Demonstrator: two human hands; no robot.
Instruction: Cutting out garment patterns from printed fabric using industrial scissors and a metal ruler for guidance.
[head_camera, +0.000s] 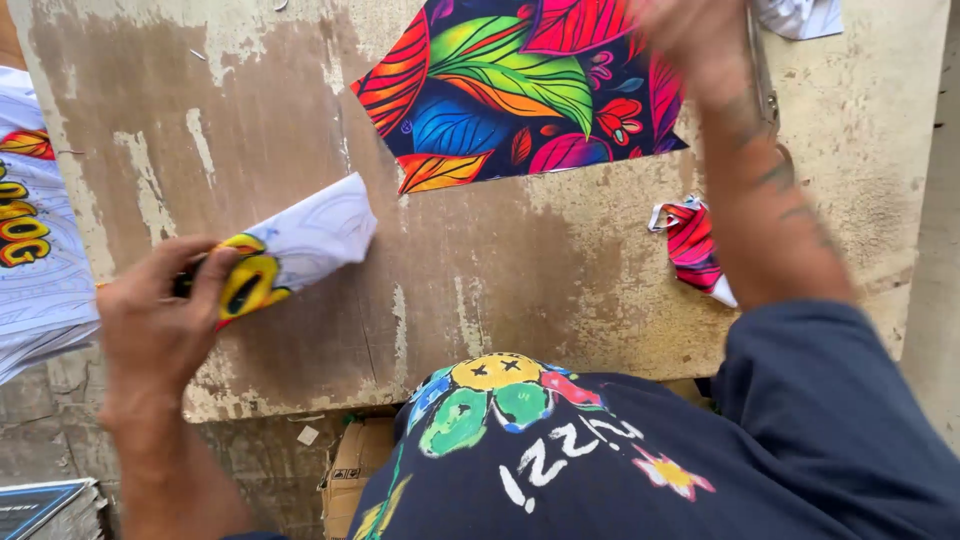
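Nearest to you: your dark blue shirt (640, 460), printed with coloured blobs and white marks, filling the lower edge below both hands.

Left hand (160, 320): closed, thumb and fingers pinched on the near end of a folded white cloth piece (295, 245) with a yellow and red print. That piece runs up and to the right from the hand and lies on the worn wooden board (480, 270).

Right hand (690, 35): raised at the top edge, blurred; you cannot tell how far it is open. A metal tool (765, 75), possibly scissors, shows just beside the wrist; whether the hand grips it cannot be told.

Bright leaf-print cloth (510, 90): flat on the board, touching or just under the right hand, well apart from the left hand.

Small red scrap (695, 245): on the board, just left of your right forearm, partly hidden by it.

White printed sheet (35, 230): left of the left hand, hanging over the board edge.

White cloth corner (800, 15): beyond the right hand.

Cardboard box (350, 470): below the board, between the left forearm and your shirt.
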